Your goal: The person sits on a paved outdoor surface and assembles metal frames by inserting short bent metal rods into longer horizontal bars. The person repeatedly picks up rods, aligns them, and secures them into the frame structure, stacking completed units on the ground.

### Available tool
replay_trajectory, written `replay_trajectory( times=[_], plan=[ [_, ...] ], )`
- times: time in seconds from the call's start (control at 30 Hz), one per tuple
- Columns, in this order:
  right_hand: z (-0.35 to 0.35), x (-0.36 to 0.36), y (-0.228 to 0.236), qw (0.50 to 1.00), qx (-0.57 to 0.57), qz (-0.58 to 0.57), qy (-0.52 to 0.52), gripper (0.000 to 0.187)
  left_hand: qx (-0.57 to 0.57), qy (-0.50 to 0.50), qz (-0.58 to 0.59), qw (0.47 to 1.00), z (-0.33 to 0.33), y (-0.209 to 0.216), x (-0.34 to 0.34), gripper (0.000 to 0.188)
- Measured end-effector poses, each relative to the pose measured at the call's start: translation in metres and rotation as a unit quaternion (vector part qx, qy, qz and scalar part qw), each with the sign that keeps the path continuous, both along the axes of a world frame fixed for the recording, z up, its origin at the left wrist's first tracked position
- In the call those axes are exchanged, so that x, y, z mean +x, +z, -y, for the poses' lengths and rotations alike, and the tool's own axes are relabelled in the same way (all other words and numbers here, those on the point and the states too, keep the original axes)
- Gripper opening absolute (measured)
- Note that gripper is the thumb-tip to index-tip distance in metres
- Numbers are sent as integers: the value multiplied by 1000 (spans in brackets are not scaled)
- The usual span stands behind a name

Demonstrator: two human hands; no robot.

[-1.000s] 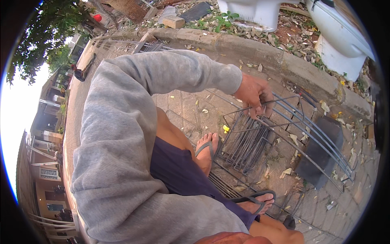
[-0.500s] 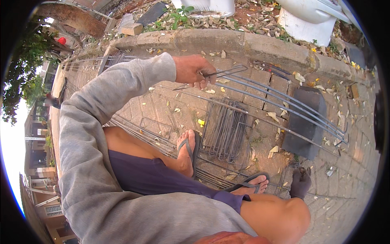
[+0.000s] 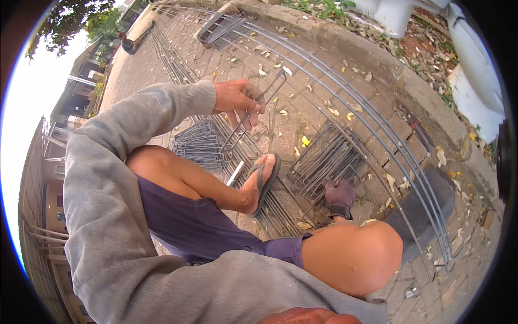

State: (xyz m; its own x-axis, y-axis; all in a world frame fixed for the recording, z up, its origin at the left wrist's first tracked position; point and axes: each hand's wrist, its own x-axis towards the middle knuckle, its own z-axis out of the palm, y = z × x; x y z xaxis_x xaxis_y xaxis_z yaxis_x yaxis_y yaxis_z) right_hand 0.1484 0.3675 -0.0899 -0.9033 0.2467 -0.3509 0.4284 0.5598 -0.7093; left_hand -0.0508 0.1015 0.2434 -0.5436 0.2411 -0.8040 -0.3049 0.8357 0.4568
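Observation:
My bare left hand [image 3: 237, 98] is closed round a bent steel rebar stirrup [image 3: 280, 77], held up and tilted above the paving. Below that hand, left of my sandalled foot, lies a pile of rebar stirrups [image 3: 197, 144]. My right hand [image 3: 341, 195], in a dark glove, reaches down past my right knee to the near edge of a second stack of rebar stirrups [image 3: 329, 159]. Its fingers are curled on the stack's edge, seemingly round a stirrup; their tips are partly hidden.
Long steel rods [image 3: 367, 105] run from far left to near right, across a dark flat slab [image 3: 431, 205]. More rods [image 3: 175, 62] lie at left and under my foot. A stone kerb [image 3: 345, 43] borders the brick paving. Pliers-like red-handled tools [image 3: 418, 131] lie beside it.
My view has turned. My left hand has brought the stirrup from over the long rods toward the left pile. My gloved right hand has moved from bare paving onto the middle stirrup stack.

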Motion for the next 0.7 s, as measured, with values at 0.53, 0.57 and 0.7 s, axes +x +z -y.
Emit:
replay_trajectory(
  times=[0.53, 0.57, 0.7],
  plan=[
    [-37, 43, 53, 901, -362, -44, -236, 16, 354, -71, 263, 895, -64, -190, 32, 22],
    [-39, 47, 62, 897, -361, -58, -249, 16, 381, -74, 281, 878, -69, -194, 35, 23],
    [-54, 50, 100, 891, -366, -42, -264, 14, 463, -51, 332, 820, -77, -210, 53, 27]
  ],
)
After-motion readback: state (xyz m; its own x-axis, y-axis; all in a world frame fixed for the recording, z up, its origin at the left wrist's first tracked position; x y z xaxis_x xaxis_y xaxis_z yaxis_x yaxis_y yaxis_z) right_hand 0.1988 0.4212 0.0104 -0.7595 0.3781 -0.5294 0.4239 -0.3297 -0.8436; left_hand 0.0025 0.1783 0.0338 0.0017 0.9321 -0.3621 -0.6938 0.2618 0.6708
